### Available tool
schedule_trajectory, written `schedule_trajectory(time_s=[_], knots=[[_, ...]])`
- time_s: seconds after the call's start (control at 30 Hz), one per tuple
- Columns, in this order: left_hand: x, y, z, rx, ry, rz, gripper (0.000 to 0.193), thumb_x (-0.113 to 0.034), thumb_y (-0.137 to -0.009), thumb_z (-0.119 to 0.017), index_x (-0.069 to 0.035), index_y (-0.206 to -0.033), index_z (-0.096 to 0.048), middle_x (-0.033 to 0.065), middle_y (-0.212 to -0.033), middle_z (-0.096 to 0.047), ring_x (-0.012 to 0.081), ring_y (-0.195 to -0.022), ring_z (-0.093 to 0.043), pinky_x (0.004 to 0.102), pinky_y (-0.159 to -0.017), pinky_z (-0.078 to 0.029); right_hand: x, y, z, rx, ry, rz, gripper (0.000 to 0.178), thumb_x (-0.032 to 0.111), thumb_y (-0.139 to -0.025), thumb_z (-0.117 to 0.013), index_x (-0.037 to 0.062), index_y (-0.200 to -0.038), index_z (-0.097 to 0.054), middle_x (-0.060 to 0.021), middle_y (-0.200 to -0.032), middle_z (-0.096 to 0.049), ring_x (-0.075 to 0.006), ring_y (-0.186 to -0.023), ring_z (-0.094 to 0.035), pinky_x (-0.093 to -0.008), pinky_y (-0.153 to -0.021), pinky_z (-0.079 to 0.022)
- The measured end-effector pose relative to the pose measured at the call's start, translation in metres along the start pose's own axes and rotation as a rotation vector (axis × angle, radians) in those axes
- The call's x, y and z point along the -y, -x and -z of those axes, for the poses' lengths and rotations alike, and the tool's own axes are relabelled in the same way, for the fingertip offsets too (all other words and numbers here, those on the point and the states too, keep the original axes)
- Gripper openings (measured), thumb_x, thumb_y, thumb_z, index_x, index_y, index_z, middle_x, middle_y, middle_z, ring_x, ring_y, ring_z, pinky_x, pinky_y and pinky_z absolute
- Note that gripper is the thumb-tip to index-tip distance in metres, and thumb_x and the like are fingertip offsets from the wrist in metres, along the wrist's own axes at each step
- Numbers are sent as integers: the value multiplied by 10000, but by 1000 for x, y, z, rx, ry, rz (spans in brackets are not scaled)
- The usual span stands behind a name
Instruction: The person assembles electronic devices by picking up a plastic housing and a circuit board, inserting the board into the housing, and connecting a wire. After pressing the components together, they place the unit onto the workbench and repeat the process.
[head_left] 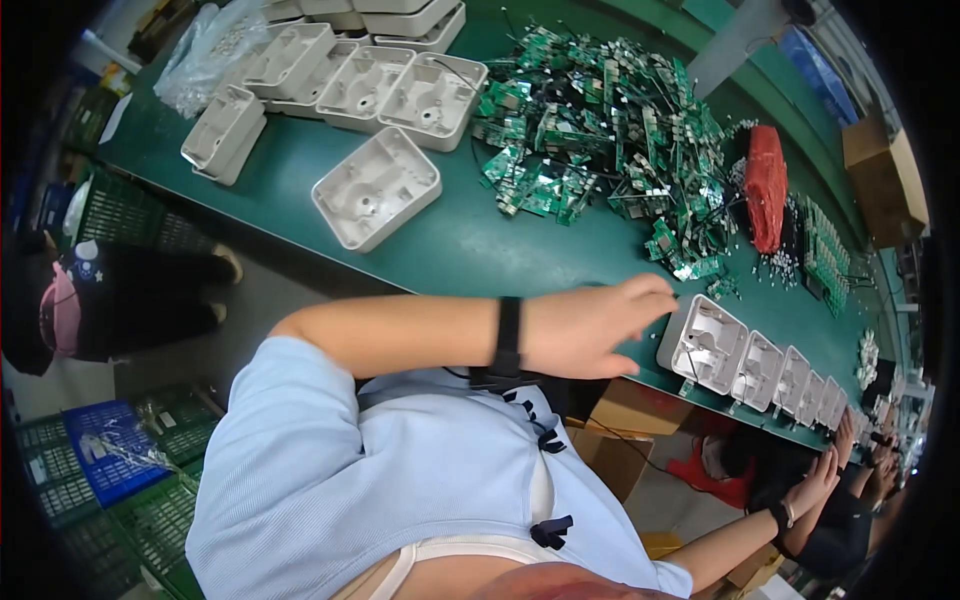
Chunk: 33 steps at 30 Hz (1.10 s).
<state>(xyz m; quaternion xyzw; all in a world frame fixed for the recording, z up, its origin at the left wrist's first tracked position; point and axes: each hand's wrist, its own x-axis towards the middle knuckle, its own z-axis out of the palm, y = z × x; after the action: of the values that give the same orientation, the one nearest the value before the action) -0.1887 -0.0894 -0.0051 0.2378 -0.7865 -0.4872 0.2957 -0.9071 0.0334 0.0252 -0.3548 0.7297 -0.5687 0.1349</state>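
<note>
My left hand (605,325), a black band on its wrist, hovers over the near edge of the green table with thumb and fingers apart and nothing in it. Just right of its fingertips stands a white plastic housing (705,345), first in a row of several such open housings (760,372) along the table edge. Far to the right, my right hand (815,485) reaches up toward the far end of that row, its fingers stretched out. It looks small there, and whether it touches a housing cannot be made out.
A big heap of green circuit boards (610,120) with wires covers the table's back. One white housing (377,190) lies alone at left, before stacked housings (430,100). A red bag (765,190) sits at right. Another person's hand (845,438) is near the row's end.
</note>
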Motion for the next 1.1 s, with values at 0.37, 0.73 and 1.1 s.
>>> schedule_trajectory(time_s=[0.37,0.73,1.1], knots=[[-20,208,118,-840,-1136,454,1137,-289,-678,-964,-32,-1597,-346,277,-1528,-469,460,-1414,-443,522,-1191,-364,217,293,-250,816,-204,343,393,66,-1019,-584,-57,-1392,-585,-145,-1322,-653,-215,-1119,-663,-357,-1004,-532],[-5,226,106,-883,-539,314,1214,-208,-635,-1002,13,-1597,-295,256,-1489,-479,425,-1381,-498,479,-1159,-415,255,321,-521,1000,88,231,373,183,-1050,-681,5,-1375,-636,-23,-993,-699,-84,-756,-582,-243,-691,-488],[6,220,102,-849,-586,235,1239,-230,-602,-1023,8,-1590,-316,244,-1537,-421,421,-1396,-478,478,-1164,-409,206,344,-448,535,-401,85,237,151,-1088,-626,42,-1294,-672,-10,-953,-693,-28,-669,-461,-184,-600,-357]])
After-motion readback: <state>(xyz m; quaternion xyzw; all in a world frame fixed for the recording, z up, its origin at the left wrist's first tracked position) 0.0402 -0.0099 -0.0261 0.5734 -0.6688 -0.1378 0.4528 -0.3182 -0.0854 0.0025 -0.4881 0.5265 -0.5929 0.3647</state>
